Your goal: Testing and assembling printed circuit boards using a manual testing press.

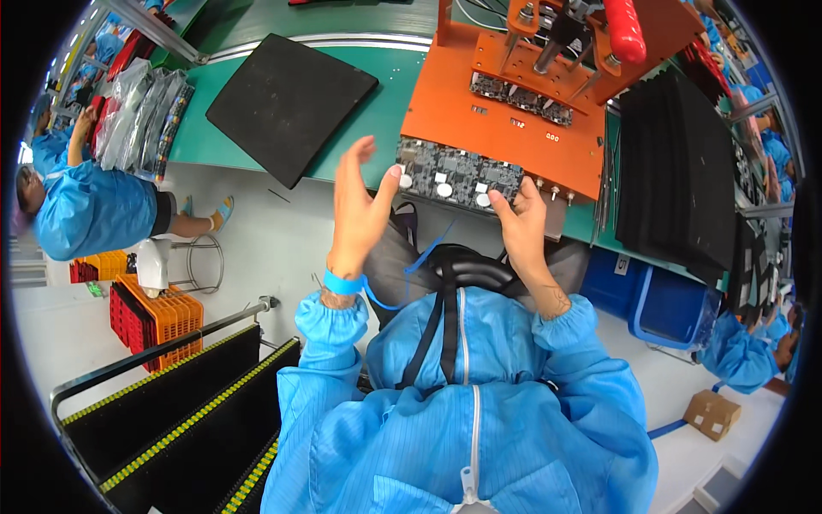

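Observation:
A dark circuit board panel with several round silver parts lies level in front of me, just off the near edge of an orange test fixture. My right hand grips its right end, thumb on top and fingers at the far side. At the other end, my left hand is open with fingers stretched out. Its thumb tip is close to the panel's left edge; whether it touches I cannot tell. A blue wrist strap circles my left wrist. Another board sits under the fixture's press.
A red-handled lever rises above the fixture. On the green bench lies a black foam mat, with bagged boards farther left. Black foam sheets stand at the right. A slotted rack is lower left; a co-worker sits beyond.

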{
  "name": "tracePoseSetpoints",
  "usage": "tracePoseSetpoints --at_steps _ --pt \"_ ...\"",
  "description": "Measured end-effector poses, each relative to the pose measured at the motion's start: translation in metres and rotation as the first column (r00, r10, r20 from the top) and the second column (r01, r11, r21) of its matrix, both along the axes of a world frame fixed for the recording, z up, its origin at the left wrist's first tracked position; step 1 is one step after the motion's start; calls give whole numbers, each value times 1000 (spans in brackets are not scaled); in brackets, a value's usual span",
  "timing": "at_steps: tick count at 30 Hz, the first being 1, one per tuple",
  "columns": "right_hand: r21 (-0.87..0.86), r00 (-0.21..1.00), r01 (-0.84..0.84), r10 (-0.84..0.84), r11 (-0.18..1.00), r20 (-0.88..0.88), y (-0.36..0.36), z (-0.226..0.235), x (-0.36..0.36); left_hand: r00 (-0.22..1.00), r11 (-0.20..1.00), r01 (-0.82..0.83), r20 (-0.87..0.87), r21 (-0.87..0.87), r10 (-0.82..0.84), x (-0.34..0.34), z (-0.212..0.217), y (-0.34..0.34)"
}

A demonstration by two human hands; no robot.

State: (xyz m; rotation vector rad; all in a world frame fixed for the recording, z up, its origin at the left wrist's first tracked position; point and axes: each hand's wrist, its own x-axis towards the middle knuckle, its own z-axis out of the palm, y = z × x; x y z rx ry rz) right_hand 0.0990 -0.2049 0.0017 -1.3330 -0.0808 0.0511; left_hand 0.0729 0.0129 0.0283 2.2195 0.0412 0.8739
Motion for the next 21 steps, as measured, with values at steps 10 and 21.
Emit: tracePoseSetpoints --at_steps 10,21 --pt "-745 922 302 16 595 386 -16 -35 2 821 848 246 -363 -470 -440 26 -51 24" --pt "-611 854 394 -28 686 520 -11 -47 -10 989 947 119 -49 -299 -139 -1 -77 -9"
